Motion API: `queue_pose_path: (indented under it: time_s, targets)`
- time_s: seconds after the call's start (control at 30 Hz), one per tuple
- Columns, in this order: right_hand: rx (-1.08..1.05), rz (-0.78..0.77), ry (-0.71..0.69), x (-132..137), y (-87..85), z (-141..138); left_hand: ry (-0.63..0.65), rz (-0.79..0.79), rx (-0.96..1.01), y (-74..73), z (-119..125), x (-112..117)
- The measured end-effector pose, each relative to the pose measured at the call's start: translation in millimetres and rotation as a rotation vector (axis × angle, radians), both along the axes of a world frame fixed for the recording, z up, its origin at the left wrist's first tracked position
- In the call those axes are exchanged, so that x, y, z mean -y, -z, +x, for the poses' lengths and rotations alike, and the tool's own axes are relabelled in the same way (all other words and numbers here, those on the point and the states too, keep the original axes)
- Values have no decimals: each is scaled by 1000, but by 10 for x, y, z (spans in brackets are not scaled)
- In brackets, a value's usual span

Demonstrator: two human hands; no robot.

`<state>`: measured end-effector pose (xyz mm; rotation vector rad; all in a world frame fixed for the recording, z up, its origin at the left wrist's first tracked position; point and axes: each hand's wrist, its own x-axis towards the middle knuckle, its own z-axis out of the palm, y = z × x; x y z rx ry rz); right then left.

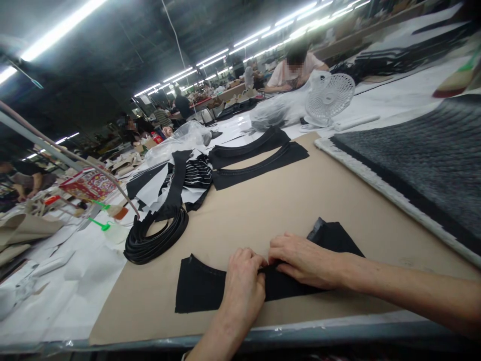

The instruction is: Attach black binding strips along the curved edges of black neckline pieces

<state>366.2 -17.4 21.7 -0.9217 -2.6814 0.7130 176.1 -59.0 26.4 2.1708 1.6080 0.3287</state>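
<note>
A curved black fabric piece (201, 288) lies on the tan board (300, 200) near the front edge of the table. My left hand (246, 276) pinches its curved upper edge near the middle. Close beside it, my right hand (296, 258) has its fingers closed on the same edge. The fingertips of both hands nearly meet, and they hide that part of the edge. At the piece's right end, a dark strip (317, 228) stands up from the curved edge.
Two more curved black pieces (259, 173) lie farther back. A coil of black strips (156, 240) sits at left, near green-tipped bottles (108, 228). Grey textured material (413, 150) covers the right side. A white fan (330, 95) stands behind; a person (293, 70) works beyond it.
</note>
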Motion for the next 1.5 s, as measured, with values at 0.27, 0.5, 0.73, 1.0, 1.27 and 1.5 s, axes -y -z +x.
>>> queue_pose_path:
  time_s: [0.27,0.5,0.73,1.0,1.27,1.5]
  targets:
    - [-58,84,-96,14,36,73,24,60,-12,38,36,84]
    - [-32,261,-148,28,102,98,67,162,-25,153,24,167]
    - [-6,327,-188,52,127,120,132,466,-32,508,-13,373]
    - [22,443,-236,61,169,145,134,651,-43,486,-36,475]
    - [34,514,-243,124,148,171,104,644,-127,451,73,453]
    - [50,488,-247,127,145,221,97,681,-133,492,72,495]
